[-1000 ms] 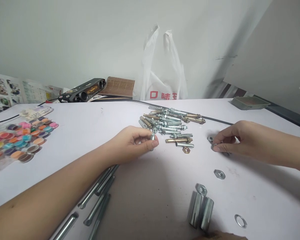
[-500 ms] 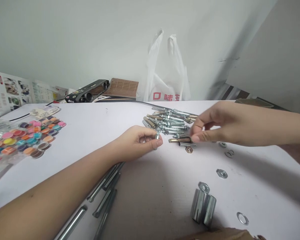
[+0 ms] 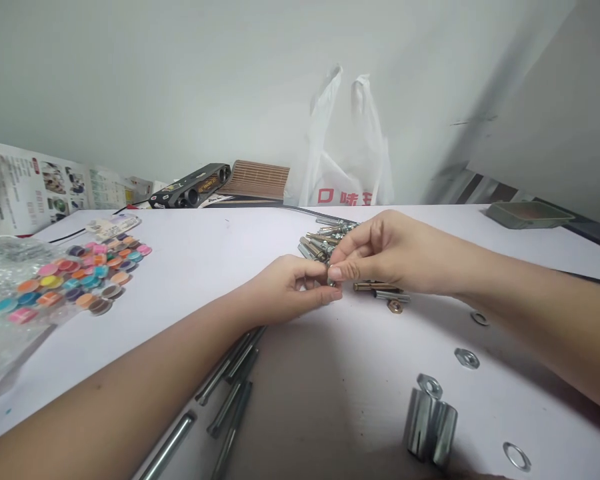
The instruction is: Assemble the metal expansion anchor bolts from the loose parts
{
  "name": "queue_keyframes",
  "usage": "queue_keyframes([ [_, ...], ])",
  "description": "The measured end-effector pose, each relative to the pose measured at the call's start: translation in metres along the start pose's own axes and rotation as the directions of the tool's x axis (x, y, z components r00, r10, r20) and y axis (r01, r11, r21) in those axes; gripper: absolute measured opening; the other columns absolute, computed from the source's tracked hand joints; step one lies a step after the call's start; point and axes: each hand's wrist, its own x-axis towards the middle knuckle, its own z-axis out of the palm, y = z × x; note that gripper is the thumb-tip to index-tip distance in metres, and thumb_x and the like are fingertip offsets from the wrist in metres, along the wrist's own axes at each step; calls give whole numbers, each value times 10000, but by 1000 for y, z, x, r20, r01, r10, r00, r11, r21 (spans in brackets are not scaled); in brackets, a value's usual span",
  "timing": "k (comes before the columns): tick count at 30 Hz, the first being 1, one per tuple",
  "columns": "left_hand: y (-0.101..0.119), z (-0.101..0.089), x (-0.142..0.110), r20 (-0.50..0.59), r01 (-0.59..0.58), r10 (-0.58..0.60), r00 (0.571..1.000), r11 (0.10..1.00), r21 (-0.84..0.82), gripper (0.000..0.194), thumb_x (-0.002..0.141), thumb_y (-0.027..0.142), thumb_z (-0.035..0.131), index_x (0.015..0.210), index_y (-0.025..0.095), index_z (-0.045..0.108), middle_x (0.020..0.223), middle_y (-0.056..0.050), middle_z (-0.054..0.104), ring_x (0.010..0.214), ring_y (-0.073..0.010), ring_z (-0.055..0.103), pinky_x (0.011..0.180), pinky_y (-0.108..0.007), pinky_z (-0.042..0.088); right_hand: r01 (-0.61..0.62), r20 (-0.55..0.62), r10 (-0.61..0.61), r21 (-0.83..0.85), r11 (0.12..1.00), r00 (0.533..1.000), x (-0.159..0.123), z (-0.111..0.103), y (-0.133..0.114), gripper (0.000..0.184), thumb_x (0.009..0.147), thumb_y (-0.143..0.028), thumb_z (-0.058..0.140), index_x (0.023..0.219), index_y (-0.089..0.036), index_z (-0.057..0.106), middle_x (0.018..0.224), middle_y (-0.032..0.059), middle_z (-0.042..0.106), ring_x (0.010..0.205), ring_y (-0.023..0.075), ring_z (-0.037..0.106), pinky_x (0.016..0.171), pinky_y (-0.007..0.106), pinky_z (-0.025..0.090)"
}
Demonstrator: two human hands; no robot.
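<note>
My left hand (image 3: 290,290) pinches a small silver expansion bolt (image 3: 331,283), mostly hidden by the fingers. At the bolt's upper end, the thumb and fingertips of my right hand (image 3: 375,257) are closed; whatever lies between them is too small and covered to make out. Behind both hands is a pile of expansion bolts (image 3: 316,243), silver and brass-coloured, partly hidden by my right hand. Just right of my fingertips lie a brass-coloured bolt (image 3: 367,287), a silver sleeve (image 3: 391,296) and a brass-coloured hex nut (image 3: 395,306).
Long silver rods (image 3: 225,407) lie beside my left forearm. Front right are silver sleeves (image 3: 420,427), hex nuts (image 3: 467,358) and flat washers (image 3: 517,456). Colourful small pots (image 3: 80,280) in clear plastic are at left. A white plastic bag (image 3: 350,167) and a green tray (image 3: 530,215) stand behind.
My right hand has moved left from the brass-coloured bolt by the pile to the bolt in my left hand. The view has shifted slightly left; my left hand keeps its hold.
</note>
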Motion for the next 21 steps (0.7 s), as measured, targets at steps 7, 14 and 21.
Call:
queue_keyframes([
  [7,3,1,0,-21,50,-49,999,998,47,422,865,526,556,835,112,631,658,33,450,625,-59,372,600,-211,323,130,-5,-130,36,991,992,1,6,3,283,797,-470,703,961,-250,771,626,-16,546,531,75,319,469,236,247],
  [14,0,1,-1,-8,28,-28,1000,999,44,414,882,505,538,876,106,649,731,10,501,689,-73,406,665,-223,345,153,-49,-158,-102,983,986,-9,13,-1,330,897,-462,578,998,-205,758,566,-28,475,441,53,340,392,215,249],
  [21,-2,0,-1,1,-36,36,999,999,35,382,885,480,546,734,128,549,642,40,316,619,-44,292,561,-193,244,405,-10,-456,-440,802,890,-12,10,-6,272,908,-382,579,847,-178,749,815,19,665,599,65,523,605,227,396],
])
